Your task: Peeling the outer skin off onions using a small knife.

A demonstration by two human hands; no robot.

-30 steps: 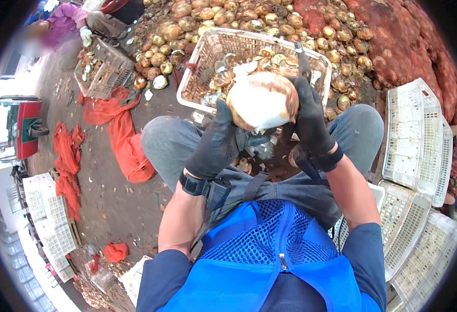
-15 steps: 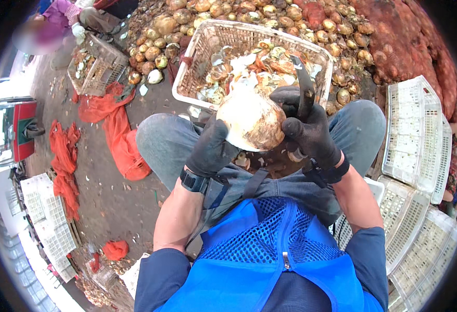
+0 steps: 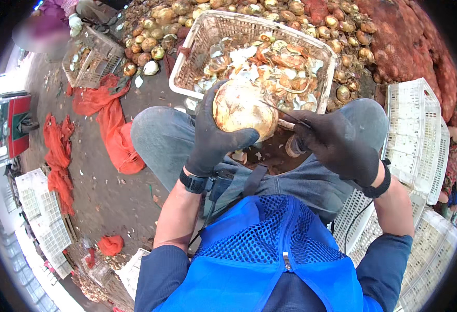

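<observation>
My left hand (image 3: pixel 207 140), in a dark glove, is wrapped round the left side and underside of a large onion (image 3: pixel 245 108). Brown and white patches show on the onion's skin. From the right, my gloved right hand (image 3: pixel 340 143) grips a thin-bladed knife (image 3: pixel 286 113), with its tip at the onion's upper right edge; I cannot tell whether it touches. The handle is hidden inside the fist. Just beyond my hands stands a white plastic crate (image 3: pixel 183 79) holding onion peels and scraps (image 3: pixel 285 65).
Behind the crate lies a heap of onions (image 3: pixel 158 23), with red mesh sacks (image 3: pixel 410 47) at far right. White crates (image 3: pixel 413 135) stand on my right. Empty red nets (image 3: pixel 111 127) lie on the left floor. Another person (image 3: pixel 96 10) is at far left beside a crate (image 3: pixel 101 62).
The onion has turned and shifted slightly toward the crate in my left hand. My right hand has come off it, moved right and lowered the knife from upright to pointing leftward at the onion.
</observation>
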